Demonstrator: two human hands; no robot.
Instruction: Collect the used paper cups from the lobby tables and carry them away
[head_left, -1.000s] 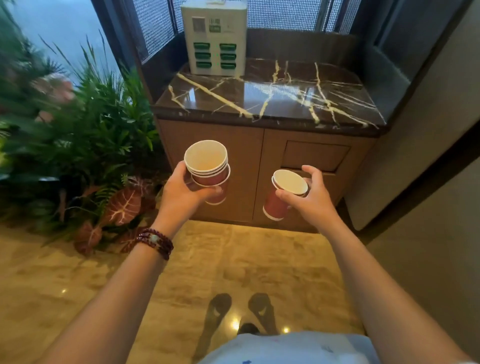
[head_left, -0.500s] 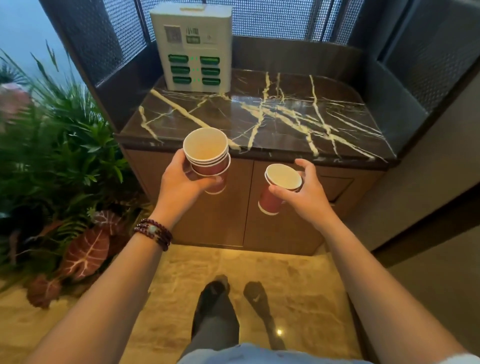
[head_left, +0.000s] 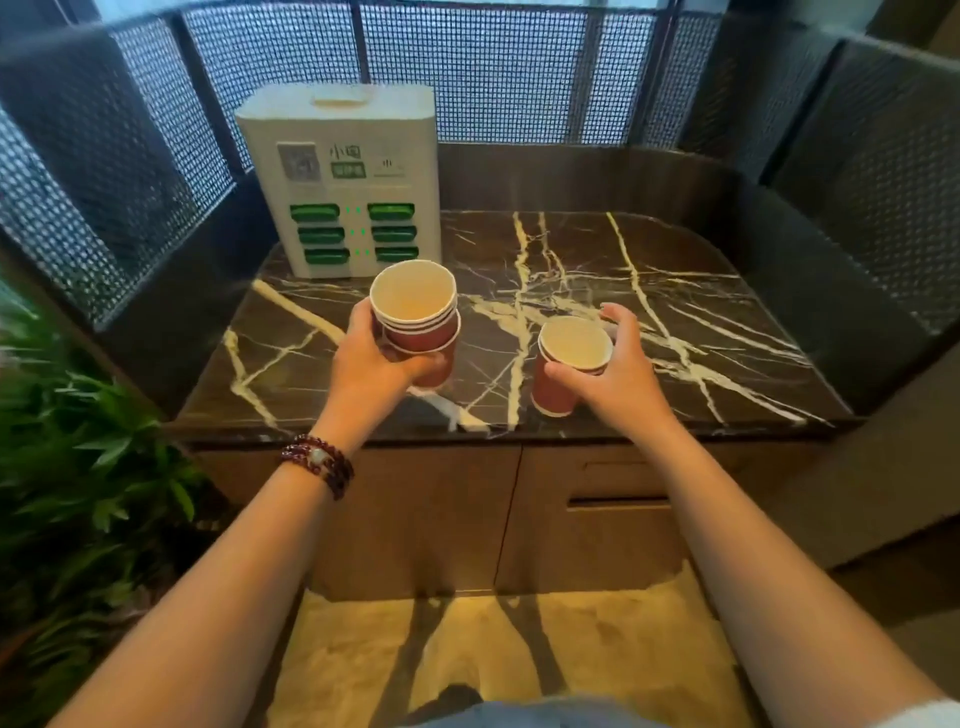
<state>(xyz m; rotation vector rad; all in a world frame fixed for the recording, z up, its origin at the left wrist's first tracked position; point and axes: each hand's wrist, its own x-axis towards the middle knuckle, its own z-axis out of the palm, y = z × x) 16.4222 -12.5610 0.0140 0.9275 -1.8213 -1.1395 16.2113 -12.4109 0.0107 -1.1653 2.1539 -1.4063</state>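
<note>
- Gripping a stack of cups (head_left: 415, 322), the left hand (head_left: 376, 364) is seen at about 11 o'clock from the frame centre, its fingers wrapped around the red lower wall of the stack.
- Several nested white rims are shown at the top of the stack, and its mouth is tilted toward the camera.
- A single cup (head_left: 569, 364) is held by the right hand (head_left: 613, 371) at about 2 o'clock from centre, thumb at the near side of the rim and fingers curled around the far side.
- Both loads are held over the near part of a dark marble counter (head_left: 675, 291); whether the single cup's base touches the stone cannot be told.
- A white charging box (head_left: 340, 182) with green slots is stood on the counter at 12 o'clock from the stack, just behind it.
- A beaded bracelet (head_left: 319, 462) is worn on the left wrist.
- Green plants (head_left: 78, 467) are seen at 9 o'clock, beside the cabinet (head_left: 426, 519) under the counter.
</note>
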